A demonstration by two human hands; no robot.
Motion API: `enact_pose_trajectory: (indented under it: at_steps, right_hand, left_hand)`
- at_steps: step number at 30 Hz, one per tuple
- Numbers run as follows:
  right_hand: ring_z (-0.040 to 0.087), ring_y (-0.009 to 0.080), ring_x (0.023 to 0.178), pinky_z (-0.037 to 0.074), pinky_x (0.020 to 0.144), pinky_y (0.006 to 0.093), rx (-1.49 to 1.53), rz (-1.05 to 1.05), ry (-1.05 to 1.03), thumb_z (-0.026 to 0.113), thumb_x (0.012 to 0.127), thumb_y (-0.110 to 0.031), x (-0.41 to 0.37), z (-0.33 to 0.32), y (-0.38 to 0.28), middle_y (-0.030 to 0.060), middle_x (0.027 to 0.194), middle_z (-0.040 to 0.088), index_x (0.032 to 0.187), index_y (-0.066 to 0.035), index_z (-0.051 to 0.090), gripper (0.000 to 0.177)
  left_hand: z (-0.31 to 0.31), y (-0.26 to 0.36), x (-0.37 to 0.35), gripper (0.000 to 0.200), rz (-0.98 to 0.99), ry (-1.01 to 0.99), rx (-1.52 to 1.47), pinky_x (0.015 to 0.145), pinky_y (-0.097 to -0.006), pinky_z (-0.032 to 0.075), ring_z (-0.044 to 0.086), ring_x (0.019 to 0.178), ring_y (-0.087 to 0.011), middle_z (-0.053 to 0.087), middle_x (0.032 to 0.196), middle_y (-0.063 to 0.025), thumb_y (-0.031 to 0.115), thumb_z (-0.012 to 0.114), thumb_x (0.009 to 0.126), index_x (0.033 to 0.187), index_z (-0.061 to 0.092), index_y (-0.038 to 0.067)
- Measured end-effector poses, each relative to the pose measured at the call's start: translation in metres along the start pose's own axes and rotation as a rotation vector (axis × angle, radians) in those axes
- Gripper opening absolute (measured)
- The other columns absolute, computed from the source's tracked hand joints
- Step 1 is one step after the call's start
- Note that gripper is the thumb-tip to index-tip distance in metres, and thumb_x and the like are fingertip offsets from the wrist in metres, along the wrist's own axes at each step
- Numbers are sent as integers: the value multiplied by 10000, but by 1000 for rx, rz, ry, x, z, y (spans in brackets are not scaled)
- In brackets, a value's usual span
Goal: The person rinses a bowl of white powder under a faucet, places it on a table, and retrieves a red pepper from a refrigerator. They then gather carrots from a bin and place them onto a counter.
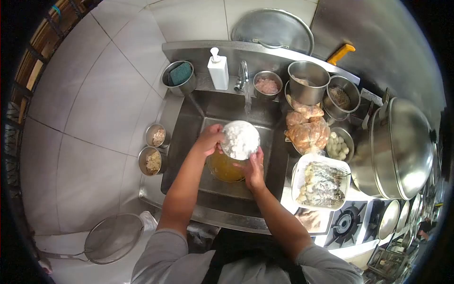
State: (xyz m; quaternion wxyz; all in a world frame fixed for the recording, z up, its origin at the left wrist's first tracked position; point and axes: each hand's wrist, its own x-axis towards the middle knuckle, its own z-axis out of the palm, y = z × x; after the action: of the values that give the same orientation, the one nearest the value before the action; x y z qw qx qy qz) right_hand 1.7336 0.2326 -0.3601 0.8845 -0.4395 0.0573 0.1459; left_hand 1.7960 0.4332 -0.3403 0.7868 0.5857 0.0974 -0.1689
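Over the metal sink [191,118], both hands hold a round bowl of white lumpy contents [241,140]. My left hand [211,140] grips its left rim. At the lower right edge, my right hand [254,171] is closed on the same bowl. Below it in the sink sits a larger round vessel with yellowish liquid [226,170], partly covered by the bowl and my right hand. Behind the bowl, water runs from the faucet [242,78] into the sink.
Left of the sink stand two small metal cups [150,161]. A white pump bottle [218,72] is at the back. To the right are bagged food [307,132], a white basket [321,182], a large lidded pot [402,146] and a gas burner [346,223].
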Motion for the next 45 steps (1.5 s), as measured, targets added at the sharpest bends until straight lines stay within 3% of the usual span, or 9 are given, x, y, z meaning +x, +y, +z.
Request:
enact_pose_trajectory:
  at_steps: [2,8,12,18,25,37,42,44,45]
  right_hand:
    - [409,277,1184,424,906,453,78,-63,-56,584,862,-383,-6,-7,-8,140,1330,347,1413,-106,106,780]
    - [403,270,1182,400,934,456,39,-195,59,561,849,-252,-5,-21,-24,148,1325,345,1413,-90,148,718]
    - [442,263,1124,458,847,420,92,-228,141,516,846,-205,3,-12,-42,149,1288,377,1398,-93,194,649]
    - [473,246,1050,500,726,378,85,-101,274,588,805,-240,32,-16,-38,126,1235,423,1380,-103,220,696]
    - [563,225,875,507,655,347,-14,-109,293,558,828,-219,68,-15,-24,116,1130,504,1346,-90,282,601]
    - [569,225,890,514,650,345,-80,17,179,553,801,-216,84,-4,1,117,1111,513,1309,-62,337,573]
    - [533,250,1027,543,641,325,-89,147,20,582,791,-219,82,0,14,150,1183,489,1348,-41,305,647]
    - [526,250,1032,541,640,325,-116,184,-52,578,793,-237,88,6,8,150,1187,488,1343,-35,324,639]
    - [520,250,1037,540,639,325,-145,222,-119,573,794,-255,90,11,4,149,1191,486,1338,-28,344,632]
  left_hand:
    - [16,11,5,169,-22,-50,29,365,-296,484,555,447,-156,578,671,-66,45,550,674,834,498,40]
    - [41,37,30,170,-22,-310,155,404,-285,500,569,471,-149,574,670,-46,100,588,740,888,527,44]
    - [57,78,79,162,-32,64,-47,519,-281,497,583,627,-155,593,760,-42,211,608,825,878,556,67]
    - [76,95,128,116,-24,122,-180,442,-241,373,524,563,-133,558,692,-35,162,582,826,833,557,50]
    - [72,105,128,91,-88,50,-197,441,-232,360,478,528,-118,537,658,-35,143,559,831,803,550,57]
    - [72,107,125,131,-51,74,-147,478,-248,401,525,564,-140,572,689,-45,165,565,861,877,570,35]
    - [33,106,69,246,112,92,238,634,-320,484,603,775,-167,630,876,-58,210,628,822,988,589,33]
    - [3,95,20,413,252,344,422,705,-385,483,578,907,-186,623,1018,-68,324,619,835,1149,546,66]
    - [-15,79,-1,537,113,395,314,758,-468,475,548,1010,-227,576,1123,-97,408,605,814,1234,480,98]
